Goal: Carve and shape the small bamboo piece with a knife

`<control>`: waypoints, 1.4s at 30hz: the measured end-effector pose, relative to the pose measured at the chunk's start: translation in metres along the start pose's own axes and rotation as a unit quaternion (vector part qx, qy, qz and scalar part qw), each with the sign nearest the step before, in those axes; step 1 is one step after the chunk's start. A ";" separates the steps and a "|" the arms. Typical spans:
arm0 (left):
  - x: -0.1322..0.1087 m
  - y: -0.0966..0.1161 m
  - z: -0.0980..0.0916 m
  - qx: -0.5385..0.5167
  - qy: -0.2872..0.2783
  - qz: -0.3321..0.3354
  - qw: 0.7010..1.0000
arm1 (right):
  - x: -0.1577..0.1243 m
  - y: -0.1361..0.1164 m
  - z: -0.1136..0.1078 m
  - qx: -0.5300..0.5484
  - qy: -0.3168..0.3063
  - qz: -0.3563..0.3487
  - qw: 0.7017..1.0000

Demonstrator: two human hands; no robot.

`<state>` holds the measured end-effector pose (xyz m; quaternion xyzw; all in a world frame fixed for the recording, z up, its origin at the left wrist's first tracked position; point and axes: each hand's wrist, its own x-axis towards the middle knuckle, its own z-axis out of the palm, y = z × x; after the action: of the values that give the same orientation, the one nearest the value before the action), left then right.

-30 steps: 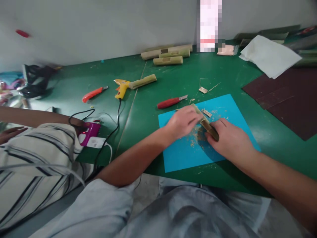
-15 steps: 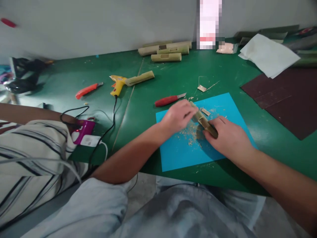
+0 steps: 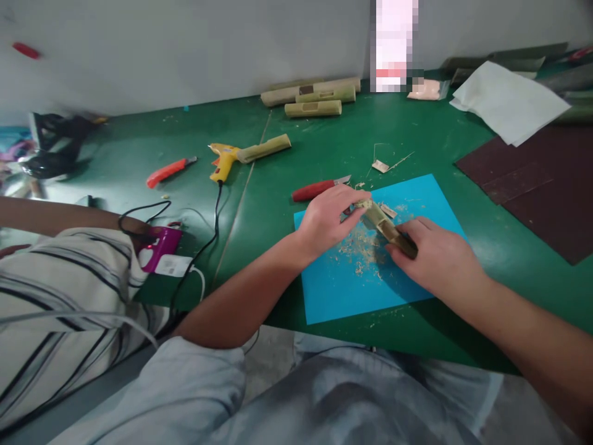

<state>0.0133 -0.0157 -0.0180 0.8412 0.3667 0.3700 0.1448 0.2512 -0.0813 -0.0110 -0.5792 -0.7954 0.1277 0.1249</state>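
A short bamboo tube [image 3: 378, 221] with a notch cut in its upper side is held slantwise over a blue sheet [image 3: 324, 293]. My right hand [image 3: 438, 256] is closed around its near end. At the far end, the fingers and thumb of my left hand [image 3: 327, 216] pinch the tube's rim, where pale crumbs cling. Wood shavings [image 3: 361, 250] lie scattered on the sheet beneath. A small bamboo chip [image 3: 388, 211] rests just behind the tube. Close to my left hand lies a red-handled knife [image 3: 315, 190], its blade pointing right.
Left of the sheet are a yellow glue gun [image 3: 224, 162], a bamboo piece [image 3: 265, 148] and an orange cutter [image 3: 167, 172]. Several bamboo tubes [image 3: 313, 109] lie by the wall. A dark brown board [image 3: 546, 191] and white paper [image 3: 509, 102] are at right. A co-worker's arm [image 3: 69, 216] rests near a purple power strip [image 3: 162, 247].
My left hand has closed in on the tube's far end, its fingers now on the rim. The tube has shifted slightly right in view, along with the whole scene.
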 end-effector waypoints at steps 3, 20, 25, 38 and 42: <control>0.002 -0.001 0.001 -0.061 0.022 -0.074 0.995 | 0.001 -0.001 -0.003 0.006 -0.017 0.012 1.000; 0.004 0.002 -0.002 -0.115 0.059 -0.162 0.978 | 0.002 -0.003 -0.007 -0.002 -0.041 0.029 0.999; 0.004 -0.007 -0.004 0.064 0.035 -0.025 0.997 | 0.003 -0.005 -0.007 -0.006 -0.049 0.027 0.998; 0.004 -0.016 0.000 0.072 0.007 -0.044 0.996 | 0.000 -0.006 -0.008 -0.098 -0.036 -0.017 0.994; 0.004 -0.016 -0.001 0.067 -0.011 -0.045 0.997 | -0.001 -0.008 -0.007 -0.094 -0.023 -0.022 0.995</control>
<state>0.0059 -0.0020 -0.0232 0.8357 0.4269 0.3279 0.1084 0.2473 -0.0840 -0.0014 -0.5678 -0.8189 0.0632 0.0540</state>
